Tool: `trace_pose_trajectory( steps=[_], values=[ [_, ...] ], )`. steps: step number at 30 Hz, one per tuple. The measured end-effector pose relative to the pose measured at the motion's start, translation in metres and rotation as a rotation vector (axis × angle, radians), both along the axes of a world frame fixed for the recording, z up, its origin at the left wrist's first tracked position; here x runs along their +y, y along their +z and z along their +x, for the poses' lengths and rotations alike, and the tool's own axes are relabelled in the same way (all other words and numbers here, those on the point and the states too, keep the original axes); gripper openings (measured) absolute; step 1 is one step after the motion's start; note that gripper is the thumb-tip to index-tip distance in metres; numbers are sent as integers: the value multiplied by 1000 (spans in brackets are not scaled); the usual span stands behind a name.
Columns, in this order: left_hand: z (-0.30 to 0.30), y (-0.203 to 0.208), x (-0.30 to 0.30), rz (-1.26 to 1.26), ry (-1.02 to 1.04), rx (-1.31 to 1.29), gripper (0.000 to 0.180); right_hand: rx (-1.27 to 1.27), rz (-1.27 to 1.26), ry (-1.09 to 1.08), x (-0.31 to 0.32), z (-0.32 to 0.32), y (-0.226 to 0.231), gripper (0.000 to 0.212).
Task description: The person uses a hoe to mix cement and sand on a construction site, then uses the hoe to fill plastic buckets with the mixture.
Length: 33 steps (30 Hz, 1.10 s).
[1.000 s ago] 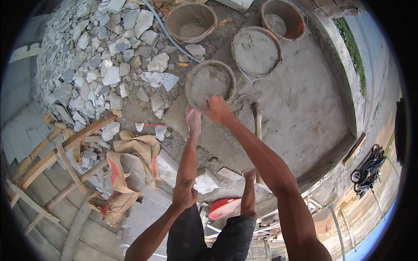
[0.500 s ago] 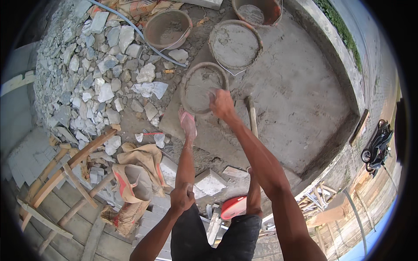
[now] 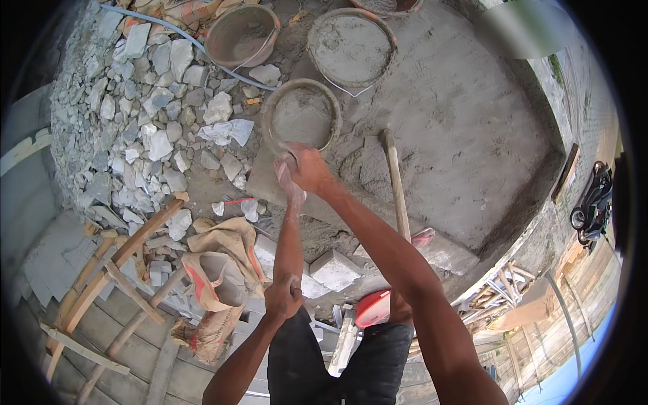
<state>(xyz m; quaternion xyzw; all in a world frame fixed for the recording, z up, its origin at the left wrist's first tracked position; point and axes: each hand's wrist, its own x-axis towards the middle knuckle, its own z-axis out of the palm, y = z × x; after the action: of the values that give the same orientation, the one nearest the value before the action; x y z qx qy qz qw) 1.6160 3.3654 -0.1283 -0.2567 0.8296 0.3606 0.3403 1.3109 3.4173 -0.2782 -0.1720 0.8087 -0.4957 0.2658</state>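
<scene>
Grey mortar (image 3: 459, 135) already lies spread at right; a round, brown-grey caked bucket (image 3: 268, 120) ahead holds more, unemptied; the right hand (image 3: 308, 170) curls at its near rim, grip unclear, the left hand (image 3: 284, 297) fisted

Desk: Where does the light fall?

Photographer: Soft daylight from overhead evenly covers the bucket (image 3: 267, 115) and rubble (image 3: 155, 101); the sky (image 3: 603, 341) glows at lower right.

Desk: And the flaws?

Photographer: An oval smear (image 3: 523, 28) blurs the upper right; fisheye distortion bows the planks (image 3: 98, 280) within blackened edges.
</scene>
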Motion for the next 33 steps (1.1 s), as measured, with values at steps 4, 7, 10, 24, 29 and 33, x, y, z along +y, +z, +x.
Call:
trace_pose_trajectory(
  steps=[4, 7, 10, 24, 29, 33],
  values=[
    [-8, 5, -9, 8, 9, -77, 18, 182, 485, -276, 91, -2, -45, 49],
    [-10, 3, -1, -24, -60, -40, 18, -494, 1232, -356, 193, 10, -93, 69],
    [-11, -4, 7, -42, -97, -47, 19, -867, 1171, -415, 258, 20, -117, 62],
    [-29, -4, 30, -97, -231, -133, 16, -668, 684, -936, 298, 209, -91, 41],
    [-25, 9, 45, -118, -290, -123, 17, -801, 261, -1239, 264, 217, -69, 28],
    [-35, -1, 43, -125, -314, -155, 20, -773, 3, -1188, 261, 185, -43, 17]
  ],
)
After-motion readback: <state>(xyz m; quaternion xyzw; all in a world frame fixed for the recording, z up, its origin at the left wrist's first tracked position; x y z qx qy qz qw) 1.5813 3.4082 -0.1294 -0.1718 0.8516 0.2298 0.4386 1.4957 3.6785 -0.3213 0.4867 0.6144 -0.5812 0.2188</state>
